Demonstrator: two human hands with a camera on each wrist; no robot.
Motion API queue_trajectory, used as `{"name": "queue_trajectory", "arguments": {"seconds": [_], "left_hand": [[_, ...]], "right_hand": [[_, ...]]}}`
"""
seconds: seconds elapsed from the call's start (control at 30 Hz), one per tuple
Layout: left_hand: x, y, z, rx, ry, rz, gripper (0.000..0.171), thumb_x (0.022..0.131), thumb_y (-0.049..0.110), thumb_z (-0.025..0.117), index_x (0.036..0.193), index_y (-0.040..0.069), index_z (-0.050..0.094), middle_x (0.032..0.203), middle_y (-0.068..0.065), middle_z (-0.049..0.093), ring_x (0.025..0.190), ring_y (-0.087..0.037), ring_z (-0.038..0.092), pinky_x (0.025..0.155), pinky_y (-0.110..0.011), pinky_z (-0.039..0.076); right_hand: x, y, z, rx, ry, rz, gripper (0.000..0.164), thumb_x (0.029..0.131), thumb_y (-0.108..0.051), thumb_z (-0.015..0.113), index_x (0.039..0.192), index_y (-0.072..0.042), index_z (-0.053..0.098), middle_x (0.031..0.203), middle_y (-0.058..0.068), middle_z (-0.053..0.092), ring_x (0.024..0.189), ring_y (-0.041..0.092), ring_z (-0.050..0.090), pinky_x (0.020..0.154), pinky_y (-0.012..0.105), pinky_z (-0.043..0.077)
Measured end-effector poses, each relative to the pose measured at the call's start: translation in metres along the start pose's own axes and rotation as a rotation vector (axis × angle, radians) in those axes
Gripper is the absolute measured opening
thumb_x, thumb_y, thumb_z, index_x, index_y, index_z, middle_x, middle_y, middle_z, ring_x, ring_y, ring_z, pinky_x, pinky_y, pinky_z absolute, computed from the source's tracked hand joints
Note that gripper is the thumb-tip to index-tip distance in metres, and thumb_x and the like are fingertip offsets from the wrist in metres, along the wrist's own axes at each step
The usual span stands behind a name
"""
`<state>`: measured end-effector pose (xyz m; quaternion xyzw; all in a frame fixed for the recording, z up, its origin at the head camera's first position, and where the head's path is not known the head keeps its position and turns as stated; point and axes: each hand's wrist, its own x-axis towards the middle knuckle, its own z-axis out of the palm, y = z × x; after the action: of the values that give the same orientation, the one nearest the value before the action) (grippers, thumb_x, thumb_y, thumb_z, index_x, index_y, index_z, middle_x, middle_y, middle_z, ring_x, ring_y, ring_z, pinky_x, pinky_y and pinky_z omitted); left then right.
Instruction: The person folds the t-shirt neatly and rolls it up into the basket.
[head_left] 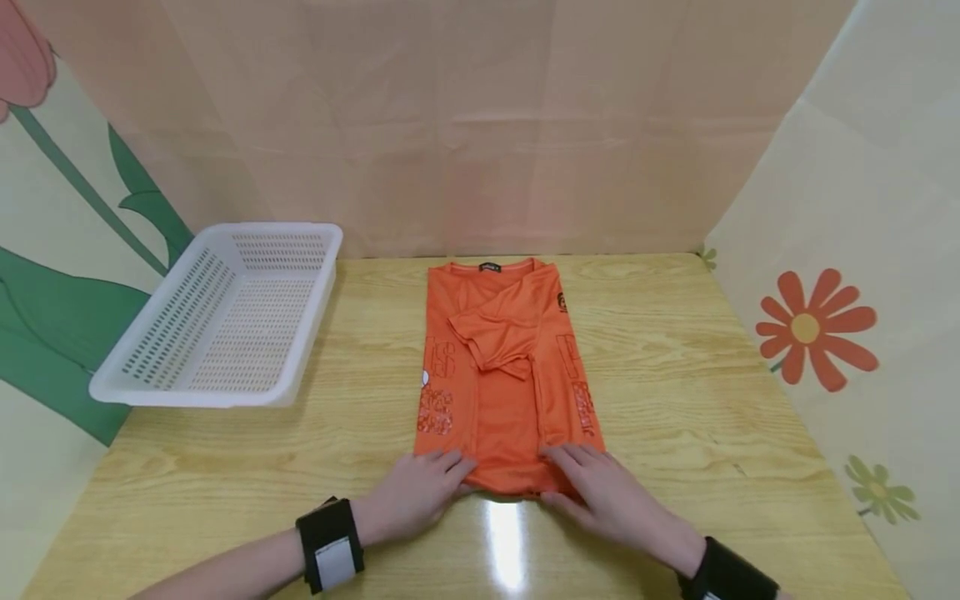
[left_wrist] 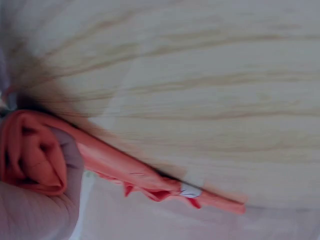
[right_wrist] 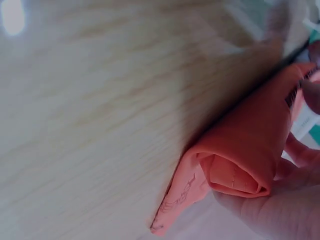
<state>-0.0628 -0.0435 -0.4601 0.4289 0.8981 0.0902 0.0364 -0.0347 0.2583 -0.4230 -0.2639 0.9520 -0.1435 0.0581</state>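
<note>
Head view: left hand (head_left: 414, 493) and right hand (head_left: 606, 500) each hold the rolled near end of an orange shirt (head_left: 508, 412) on the wood-grain worktop (head_left: 675, 375). Rolling seems in hand; next calls for an even push forward. Blurred wrist views obscure exact finger placement. White basket (head_left: 198, 398) left, flowered wall (head_left: 892, 242) right.

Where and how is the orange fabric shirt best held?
The shirt is probably best gripped at both ends of its near edge, from the near side: that edge is rolled thick, while the rest lies flat on the wood-grain table.
</note>
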Motion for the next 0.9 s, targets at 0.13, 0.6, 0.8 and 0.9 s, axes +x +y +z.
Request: {"name": "queue_trajectory", "arguments": {"seconds": [0.13, 0.6, 0.8, 0.9], "left_hand": [[0.002, -0.005, 0.000, -0.095, 0.010, 0.001, 0.038, 0.113, 0.038, 0.044, 0.138, 0.017, 0.063, 0.124, -0.002, 0.073, 0.098, -0.018, 0.075, 0.072, -0.031, 0.059], [0.000, -0.006, 0.004, 0.042, 0.030, -0.011, 0.045, 0.111, 0.050, 0.043, 0.138, 0.018, 0.060, 0.117, 0.002, 0.071, 0.074, -0.010, 0.064, 0.054, -0.021, 0.040], [-0.001, -0.003, 0.005, 0.282, 0.115, -0.020, 0.053, 0.107, 0.060, 0.046, 0.138, 0.020, 0.061, 0.118, 0.006, 0.070, 0.091, -0.012, 0.069, 0.063, -0.025, 0.052], [0.000, -0.003, 0.005, 0.232, 0.104, -0.047, 0.039, 0.110, 0.053, 0.045, 0.122, 0.021, 0.063, 0.108, 0.007, 0.067, 0.084, -0.011, 0.065, 0.053, -0.022, 0.041]], "right_hand": [[-0.008, -0.002, 0.007, -0.231, 0.092, -0.014, 0.047, 0.094, -0.040, 0.077, 0.135, -0.020, 0.064, 0.112, -0.002, 0.066, 0.103, 0.021, 0.064, 0.077, 0.046, 0.054], [-0.005, 0.004, 0.011, -0.196, 0.020, 0.088, 0.023, 0.099, -0.019, 0.072, 0.121, -0.017, 0.070, 0.098, 0.000, 0.069, 0.090, 0.021, 0.065, 0.067, 0.037, 0.056], [0.004, 0.010, -0.001, -0.049, -0.068, 0.124, 0.015, 0.100, -0.019, 0.069, 0.115, -0.017, 0.071, 0.097, -0.004, 0.062, 0.094, 0.020, 0.060, 0.074, 0.042, 0.050], [0.007, 0.010, -0.005, 0.010, -0.115, 0.151, 0.014, 0.101, -0.020, 0.067, 0.114, -0.017, 0.071, 0.096, -0.005, 0.055, 0.093, 0.017, 0.052, 0.073, 0.037, 0.044]]}}
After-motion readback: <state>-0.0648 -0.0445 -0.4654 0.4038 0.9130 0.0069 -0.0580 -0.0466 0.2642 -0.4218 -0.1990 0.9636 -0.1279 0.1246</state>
